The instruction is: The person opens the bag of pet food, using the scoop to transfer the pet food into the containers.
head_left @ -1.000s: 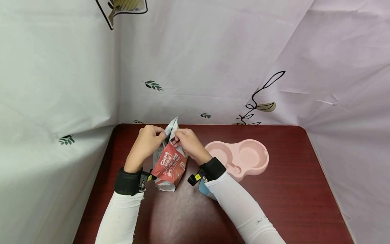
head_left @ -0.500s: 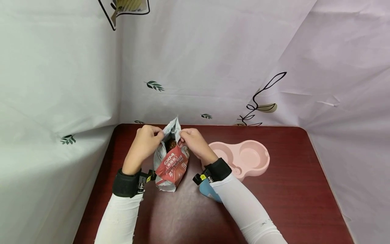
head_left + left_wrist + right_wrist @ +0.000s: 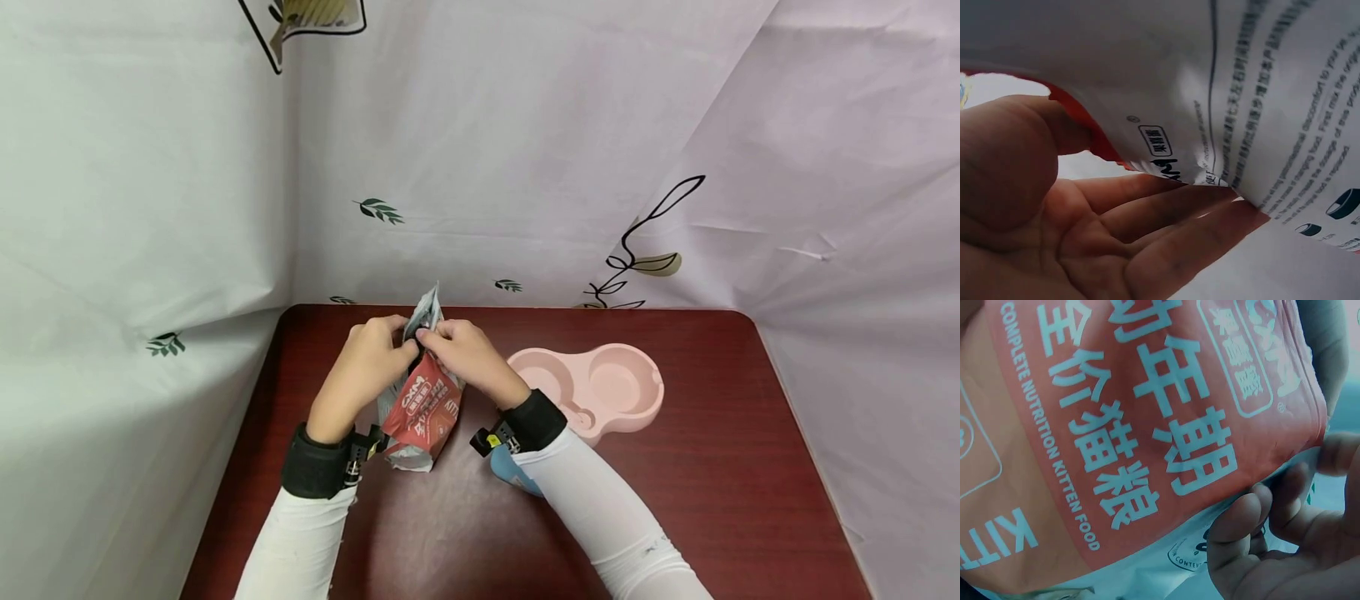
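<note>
A red and silver bag of kitten food (image 3: 425, 408) stands on the table in the head view, its torn top edge pointing up and away. My left hand (image 3: 366, 360) pinches the left side of its mouth between thumb and fingers. On the opposite side, my right hand (image 3: 471, 357) pinches the rim, its thumb close to the left thumb. The left wrist view shows the printed silver side (image 3: 1172, 125) of the bag running between thumb and fingers. Large white lettering covers the red front (image 3: 1147, 412) in the right wrist view. The bag's contents are hidden.
To the right lies a pink double bowl (image 3: 582, 367) with two round hollows, partly behind my right wrist. A blue object (image 3: 512, 472) shows beneath my right forearm. The dark red table (image 3: 720, 467) ends at a pale curtain (image 3: 480, 167) behind and at the sides.
The bag's mouth spread wider half a second ago, showing brown kibble inside. Since then both hands have come closer together, and the opening has narrowed, covering the kibble.
</note>
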The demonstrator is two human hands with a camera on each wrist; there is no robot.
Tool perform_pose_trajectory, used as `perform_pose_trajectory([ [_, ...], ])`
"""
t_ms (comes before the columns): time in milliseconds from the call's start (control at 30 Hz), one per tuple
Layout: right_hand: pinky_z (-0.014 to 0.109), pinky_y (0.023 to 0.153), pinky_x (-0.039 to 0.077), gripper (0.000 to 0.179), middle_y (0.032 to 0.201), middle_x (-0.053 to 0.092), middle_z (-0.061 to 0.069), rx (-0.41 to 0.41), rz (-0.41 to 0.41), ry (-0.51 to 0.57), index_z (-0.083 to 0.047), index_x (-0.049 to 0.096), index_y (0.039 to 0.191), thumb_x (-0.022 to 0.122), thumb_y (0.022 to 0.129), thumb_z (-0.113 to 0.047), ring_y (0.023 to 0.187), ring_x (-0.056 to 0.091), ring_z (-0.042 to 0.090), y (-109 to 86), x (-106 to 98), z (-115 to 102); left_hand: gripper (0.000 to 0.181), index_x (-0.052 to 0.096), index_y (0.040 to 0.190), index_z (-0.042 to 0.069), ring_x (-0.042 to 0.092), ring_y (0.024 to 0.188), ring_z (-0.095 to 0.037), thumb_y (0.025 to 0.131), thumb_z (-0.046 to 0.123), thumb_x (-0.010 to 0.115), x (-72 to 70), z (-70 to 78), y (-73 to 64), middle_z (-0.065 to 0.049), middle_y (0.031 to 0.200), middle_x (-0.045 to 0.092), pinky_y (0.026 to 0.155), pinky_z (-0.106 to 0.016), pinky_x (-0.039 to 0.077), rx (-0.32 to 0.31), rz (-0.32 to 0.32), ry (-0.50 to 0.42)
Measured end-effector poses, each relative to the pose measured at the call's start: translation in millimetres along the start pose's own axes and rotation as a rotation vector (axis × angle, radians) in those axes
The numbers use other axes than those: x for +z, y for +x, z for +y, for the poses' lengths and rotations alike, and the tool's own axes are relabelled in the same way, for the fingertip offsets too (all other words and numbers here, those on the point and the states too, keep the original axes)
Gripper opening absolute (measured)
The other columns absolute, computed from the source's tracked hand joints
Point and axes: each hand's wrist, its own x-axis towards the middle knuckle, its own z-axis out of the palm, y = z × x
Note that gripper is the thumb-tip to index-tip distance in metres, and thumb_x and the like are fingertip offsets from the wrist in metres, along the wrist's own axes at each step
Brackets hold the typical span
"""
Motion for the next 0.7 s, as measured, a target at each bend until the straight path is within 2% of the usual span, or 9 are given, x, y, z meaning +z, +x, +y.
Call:
perform_pose_trajectory([
  [67,0.023,0.046,0.032,0.04,0.055,0.045,0.002,0.006,-0.007,0.029,-0.011,0.048,0.062,0.053,0.097,-0.027,0.047,0.04,0.013,-0.1,1.0,-1.6,0.033,0.066,0.118,0.001,0.036,0.042,-0.012,0.089,0.009,0.054,-1.3,-0.3,-1.1,-0.007,0.066,0.059,0.041,-0.027,0.033,0.005,-0.015,-0.005],
  [133,0.023,0.047,0.035,0.037,0.057,0.046,0.004,0.021,-0.01,0.078,-0.01,0.046,0.061,0.051,0.096,-0.021,0.049,0.043,0.014,0.5,1.8,-1.4,0.033,0.065,0.121,-0.001,0.036,0.042,-0.013,0.091,0.007,0.052,-2.3,-1.4,-1.8,-0.009,0.066,0.058,0.041,-0.027,0.033,-0.001,-0.026,-0.018],
  [233,0.024,0.048,0.039,0.034,0.061,0.047,0.011,0.04,-0.016,0.131,-0.008,0.045,0.061,0.048,0.094,-0.014,0.053,0.047,0.022,0.6,1.5,-0.5,0.031,0.065,0.119,-0.001,0.038,0.045,-0.014,0.094,0.005,0.048,-3.0,-3.1,-2.6,-0.009,0.066,0.055,0.043,-0.027,0.034,-0.006,-0.03,-0.023],
  [467,0.026,0.052,0.039,0.032,0.06,0.047,0.007,0.045,0.015,0.056,-0.011,0.042,0.059,0.045,0.091,-0.013,0.067,0.055,0.044,-5.6,-5.1,-0.3,0.029,0.066,0.114,-0.002,0.041,0.047,-0.016,0.095,0.004,0.045,-3.2,-1.6,-7.1,-0.01,0.068,0.055,0.042,-0.028,0.035,-0.02,0.009,0.002],
  [533,0.027,0.054,0.039,0.032,0.064,0.049,0.011,0.039,0.015,0.061,-0.006,0.043,0.06,0.045,0.091,-0.012,0.071,0.055,0.049,-7.9,-8.1,-0.7,0.03,0.067,0.115,-0.002,0.04,0.045,-0.016,0.095,0.004,0.045,-4.1,-1.7,-8.8,-0.01,0.069,0.055,0.041,-0.028,0.034,-0.02,0.029,0.003],
  [700,0.028,0.053,0.037,0.031,0.075,0.053,0.015,0.022,0.008,0.053,0.007,0.05,0.068,0.046,0.092,-0.012,0.072,0.057,0.048,-12.8,-15.8,1.2,0.031,0.067,0.115,0.0,0.039,0.046,-0.016,0.094,0.003,0.045,-8.0,-3.9,-12.8,-0.01,0.068,0.054,0.041,-0.028,0.033,-0.011,0.069,0.016],
])
